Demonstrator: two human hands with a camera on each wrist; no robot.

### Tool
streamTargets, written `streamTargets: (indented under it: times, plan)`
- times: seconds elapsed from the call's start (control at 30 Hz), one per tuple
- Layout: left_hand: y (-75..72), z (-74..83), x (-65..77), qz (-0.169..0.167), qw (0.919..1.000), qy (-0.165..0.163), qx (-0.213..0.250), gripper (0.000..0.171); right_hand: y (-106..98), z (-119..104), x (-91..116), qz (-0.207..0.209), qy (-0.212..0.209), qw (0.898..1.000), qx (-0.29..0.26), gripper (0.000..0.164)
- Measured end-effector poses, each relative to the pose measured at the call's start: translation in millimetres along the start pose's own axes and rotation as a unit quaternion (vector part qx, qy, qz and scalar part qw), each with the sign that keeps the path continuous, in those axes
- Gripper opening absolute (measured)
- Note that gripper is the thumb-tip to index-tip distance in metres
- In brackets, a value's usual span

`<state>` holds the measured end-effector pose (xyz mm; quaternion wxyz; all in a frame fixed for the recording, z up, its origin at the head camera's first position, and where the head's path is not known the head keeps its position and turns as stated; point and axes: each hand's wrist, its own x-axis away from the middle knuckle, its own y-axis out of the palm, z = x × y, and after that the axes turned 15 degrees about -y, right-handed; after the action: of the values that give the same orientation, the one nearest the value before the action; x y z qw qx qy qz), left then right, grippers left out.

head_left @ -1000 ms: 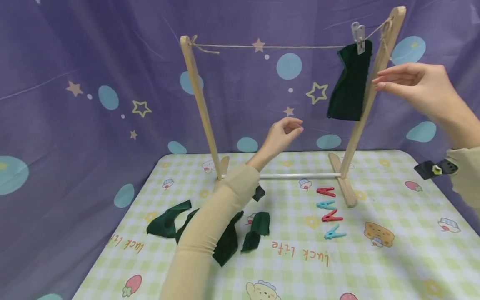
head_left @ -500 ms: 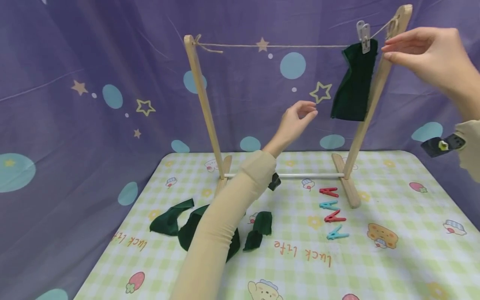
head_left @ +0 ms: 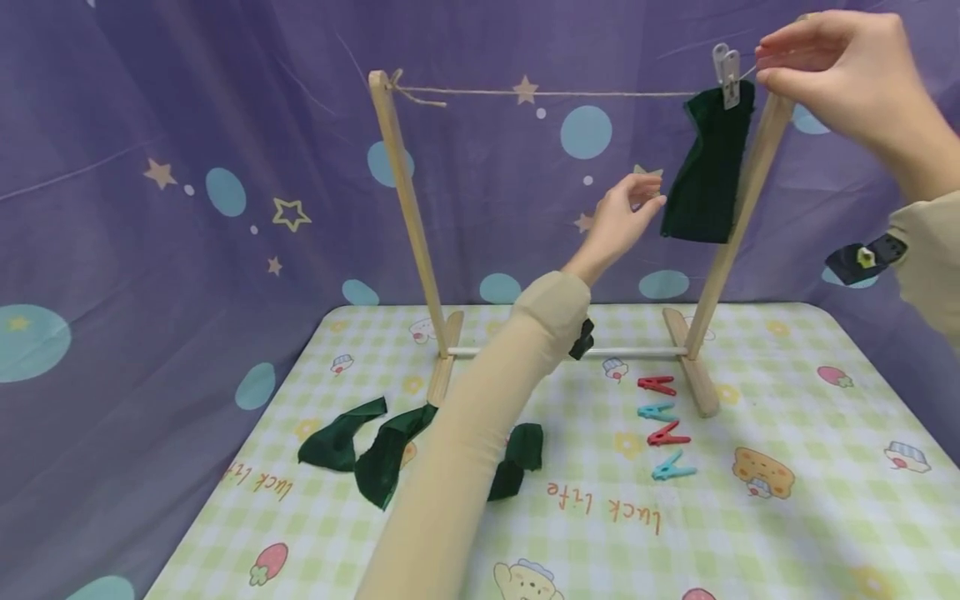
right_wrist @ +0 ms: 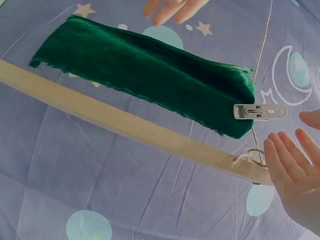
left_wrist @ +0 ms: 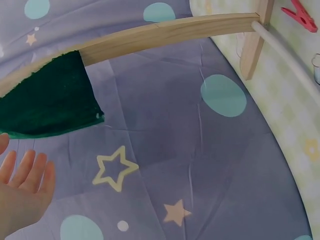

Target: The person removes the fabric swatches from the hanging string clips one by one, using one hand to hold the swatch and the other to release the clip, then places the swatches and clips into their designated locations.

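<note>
A dark green cloth piece (head_left: 708, 167) hangs from the twine line (head_left: 555, 92) near its right end. One grey clothespin (head_left: 727, 77) clips its top edge to the line. My right hand (head_left: 851, 79) is raised just right of the clothespin, fingers apart from the thumb. In the right wrist view a gap shows between the fingertips (right_wrist: 271, 142) and the clothespin (right_wrist: 260, 111). My left hand (head_left: 617, 218) hovers left of the cloth, its fingers loosely bent. Nothing is held in it, and the left wrist view shows it just off the cloth (left_wrist: 50, 100).
A wooden frame (head_left: 408, 217) with a white crossbar (head_left: 637, 352) carries the line. Several red and teal clothespins (head_left: 667, 434) lie in a column on the checked tablecloth (head_left: 600, 550). More green cloth pieces (head_left: 337, 437) lie to the left, partly behind my left sleeve (head_left: 480, 450).
My right hand has risen from beside the cloth to the clothespin's height. My left hand has moved up and right, closer to the cloth. The hanging cloth stays clipped.
</note>
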<state>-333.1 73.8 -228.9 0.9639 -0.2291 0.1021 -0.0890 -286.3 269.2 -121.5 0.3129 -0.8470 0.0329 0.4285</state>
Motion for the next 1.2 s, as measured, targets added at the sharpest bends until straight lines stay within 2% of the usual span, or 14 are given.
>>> streamTargets:
  times: [0.17, 0.33, 0.83, 0.97, 1.2]
  plan:
    - [7.9, 10.0, -4.4, -0.005, 0.9998, -0.003, -0.019, 0.036, 2.7, 1.4, -6.4, -0.024, 0.010, 1.000, 0.008, 0.036]
    - [10.1, 12.0, -8.7, -0.004, 0.9995, -0.003, -0.030, 0.038, 7.4, 3.3, -14.4, -0.047, 0.010, 0.999, 0.004, 0.038]
    - [20.9, 11.6, -21.7, 0.002, 0.9995, -0.029, -0.009, 0.040, 11.8, 3.5, -22.2, -0.084, 0.033, 0.996, -0.005, 0.046]
    - [23.5, 9.6, -22.1, 0.014, 0.9992, -0.036, 0.010, 0.036, 12.0, 5.1, -24.4, -0.087, 0.047, 0.995, -0.007, 0.046]
    - [25.9, 10.6, -21.1, 0.054, 0.9978, -0.036, 0.011, 0.031, 15.0, 6.4, -30.1, -0.077, 0.053, 0.995, -0.018, 0.041]
